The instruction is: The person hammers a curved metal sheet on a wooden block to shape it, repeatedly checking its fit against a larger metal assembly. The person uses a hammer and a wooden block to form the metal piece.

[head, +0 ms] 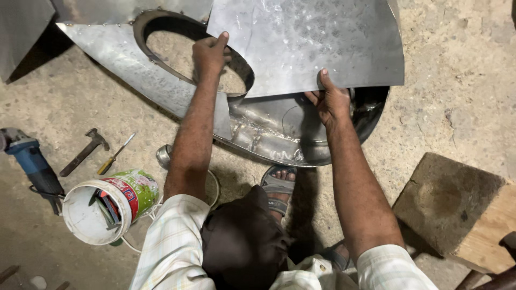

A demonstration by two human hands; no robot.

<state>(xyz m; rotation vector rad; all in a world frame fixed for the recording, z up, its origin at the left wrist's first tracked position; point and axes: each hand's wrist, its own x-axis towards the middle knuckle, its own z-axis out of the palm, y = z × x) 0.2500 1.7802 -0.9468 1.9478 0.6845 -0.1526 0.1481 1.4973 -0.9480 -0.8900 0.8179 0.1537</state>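
Note:
A flat, dull grey metal sheet (306, 43) is held over a curved metal housing (269, 131) that lies on the concrete floor. My left hand (210, 53) grips the sheet's left edge, above the round opening (177, 48) cut in the housing's side plate. My right hand (330, 99) holds the sheet's lower edge, thumb on top and fingers underneath. Below the housing's rim, my sandalled foot (278, 185) rests on the floor.
At the left lie a blue angle grinder (29, 161), a hammer (83, 152) and a screwdriver (115, 154). A white plastic bucket (107, 207) holding tools lies on its side. A wooden block (457, 207) sits at the right. Another metal panel (21, 29) stands top left.

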